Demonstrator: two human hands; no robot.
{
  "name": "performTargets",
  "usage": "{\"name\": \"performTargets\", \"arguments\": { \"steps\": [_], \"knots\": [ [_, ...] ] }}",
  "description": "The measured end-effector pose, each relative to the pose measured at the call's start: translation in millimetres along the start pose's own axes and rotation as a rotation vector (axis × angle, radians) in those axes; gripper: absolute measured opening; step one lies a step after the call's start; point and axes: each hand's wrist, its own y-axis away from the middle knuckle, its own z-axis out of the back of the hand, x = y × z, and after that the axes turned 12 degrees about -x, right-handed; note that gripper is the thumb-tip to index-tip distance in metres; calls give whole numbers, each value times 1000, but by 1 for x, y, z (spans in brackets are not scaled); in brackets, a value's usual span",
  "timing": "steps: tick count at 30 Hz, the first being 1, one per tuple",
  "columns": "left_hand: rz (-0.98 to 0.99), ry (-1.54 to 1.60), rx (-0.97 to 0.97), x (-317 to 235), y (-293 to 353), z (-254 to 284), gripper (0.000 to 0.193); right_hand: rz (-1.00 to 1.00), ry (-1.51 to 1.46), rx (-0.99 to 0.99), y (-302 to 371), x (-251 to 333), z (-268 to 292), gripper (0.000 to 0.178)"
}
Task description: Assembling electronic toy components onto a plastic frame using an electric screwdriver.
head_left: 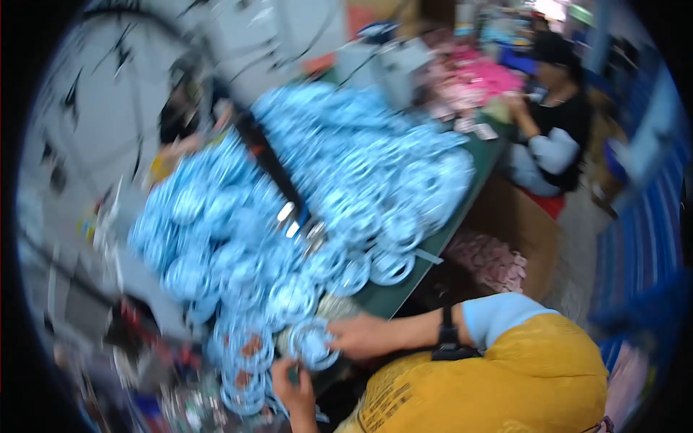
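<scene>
light-blue round piece (pixel 314 344) at the near table edge, in front of the wearer, beside the big blue heap (pixel 346 166). flat face roughly up; near-circular, so no clear long axis. right hand (pixel 355 336) narrowed, holding its right rim. left hand (pixel 292 386) just below, thumb upward; blurred, cannot tell whether it grips.

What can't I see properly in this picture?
All in the head view:
Left hand: blur hides whether the small dark green patch by its fingers is something held.
Right hand: blur hides how its fingertips meet the light-blue, ring-shaped piece.
Left forearm: cut off by the bottom edge.
Big light-blue heap: upper pieces cover lower ones.
Co-worker in black: too small and blurred to show what's held.
</scene>
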Motion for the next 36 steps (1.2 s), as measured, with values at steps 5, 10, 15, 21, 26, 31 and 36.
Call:
{"name": "performTargets", "arguments": {
  "steps": [5, 10, 15, 21, 26, 31, 36],
  "knots": [
    [-98, -98, 60, 18, 4, -7, 20, 88, 51, -46, 10, -2, -1, 23],
    [-211, -160, -92, -3, -13, -6, 14, 50, 81, -96, 7, 18, 18, 32],
    [-243, -171, -50, -1, -9, -4, 14, 65, 309, 74, 7, -15, 46, 35],
    [-296, -160, -5, 44, 13, -23, 15, 100, 157, 6, 15, -7, 25, 20],
    [-375, -190, 83, 12, -2, -17, 16, 1, 234, 123, 17, -4, 40, 35],
    [-390, -223, 217, 11, 0, -8, 14, 76, 196, -2, 30, -21, 16, 35],
    [-363, -234, 6, 34, 16, -15, 12, 125, 81, -181, 30, -23, 12, 38]
  ]
}}
